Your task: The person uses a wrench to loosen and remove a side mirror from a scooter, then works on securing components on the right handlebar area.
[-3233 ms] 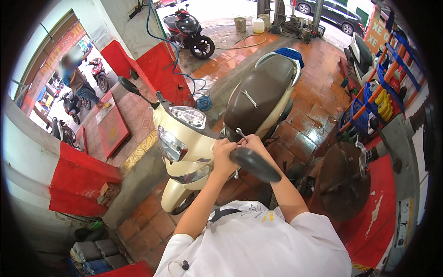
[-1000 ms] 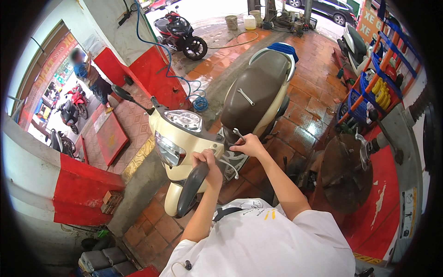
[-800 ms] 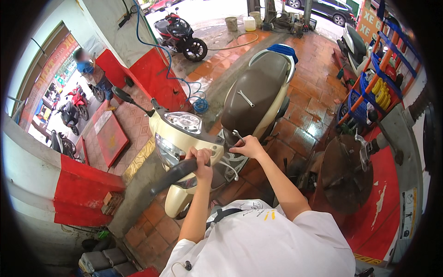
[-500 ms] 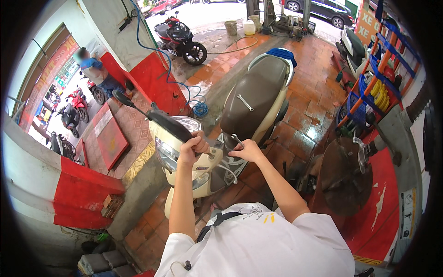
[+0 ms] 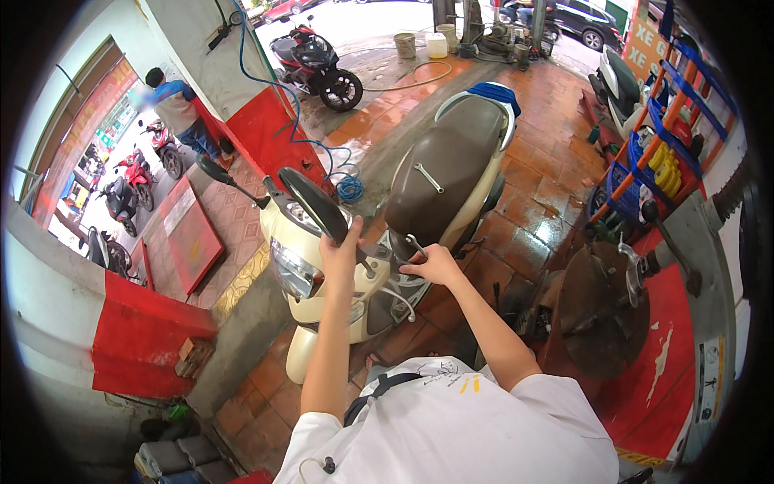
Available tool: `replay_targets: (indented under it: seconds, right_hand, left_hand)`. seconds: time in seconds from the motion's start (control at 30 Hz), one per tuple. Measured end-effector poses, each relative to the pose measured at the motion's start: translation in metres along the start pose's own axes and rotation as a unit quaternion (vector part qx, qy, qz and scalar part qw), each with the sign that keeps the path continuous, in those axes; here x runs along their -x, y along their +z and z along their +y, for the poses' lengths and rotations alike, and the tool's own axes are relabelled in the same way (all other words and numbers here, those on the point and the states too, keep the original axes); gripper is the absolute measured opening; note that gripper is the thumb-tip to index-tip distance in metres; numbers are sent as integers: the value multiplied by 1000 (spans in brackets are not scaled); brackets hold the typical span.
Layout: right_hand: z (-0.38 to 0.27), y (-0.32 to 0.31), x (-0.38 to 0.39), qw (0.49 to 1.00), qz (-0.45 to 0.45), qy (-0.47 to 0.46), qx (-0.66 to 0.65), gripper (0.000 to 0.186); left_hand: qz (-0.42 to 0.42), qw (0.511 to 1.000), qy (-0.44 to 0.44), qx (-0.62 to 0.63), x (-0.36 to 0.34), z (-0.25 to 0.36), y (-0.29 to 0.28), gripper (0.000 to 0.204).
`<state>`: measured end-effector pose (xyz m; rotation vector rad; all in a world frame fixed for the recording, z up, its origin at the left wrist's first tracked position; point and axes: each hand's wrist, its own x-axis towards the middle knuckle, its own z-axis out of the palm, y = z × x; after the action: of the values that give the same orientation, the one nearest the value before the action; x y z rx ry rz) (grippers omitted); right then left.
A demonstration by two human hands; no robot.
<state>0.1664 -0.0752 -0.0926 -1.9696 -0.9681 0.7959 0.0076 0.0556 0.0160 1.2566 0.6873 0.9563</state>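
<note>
A cream scooter (image 5: pixel 361 294) with a brown seat (image 5: pixel 439 149) stands in front of me. My left hand (image 5: pixel 340 246) grips the lower edge of a black rear-view mirror (image 5: pixel 310 200) beside the handlebar. In my right hand (image 5: pixel 434 264) is a small wrench (image 5: pixel 415 244), its open end pointing up near the handlebar grip; the hand hides the rest of it. A second, silver wrench (image 5: pixel 429 178) lies on the seat. The scooter's other mirror (image 5: pixel 216 172) sticks out on the far left side, and a silver brake lever (image 5: pixel 403 306) curves below my right hand.
A round rusty plate (image 5: pixel 605 306) of a machine stands at my right, near an orange and blue rack (image 5: pixel 657 133). Coiled blue hose (image 5: pixel 349 189) lies behind the scooter. A parked motorbike (image 5: pixel 317 64) and a person (image 5: pixel 177 109) are farther off. Red-painted walls flank the left.
The mirror in my left hand has turned more upright, and that hand has shifted its grip. My right hand has barely moved. The person at the left has changed posture.
</note>
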Motion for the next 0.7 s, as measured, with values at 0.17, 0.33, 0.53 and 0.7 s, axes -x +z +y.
replay_targets:
  seconds: [0.17, 0.33, 0.53, 0.7]
  right_hand:
    - [-3, -2, 1, 1000, 0, 2, 13, 43]
    - [1, 0, -1, 1000, 14, -8, 21, 42]
    - [0, 3, 2, 999, 29, -40, 18, 38]
    - [15, 7, -8, 943, 96, -252, 196, 34]
  left_hand:
    - [118, 954, 159, -224, 27, -19, 11, 31]
    - [64, 942, 79, -321, 21, 15, 31, 37]
    - [-182, 912, 131, -344, 10, -5, 40, 33]
    - [-321, 786, 313, -426, 30, 2, 37, 18]
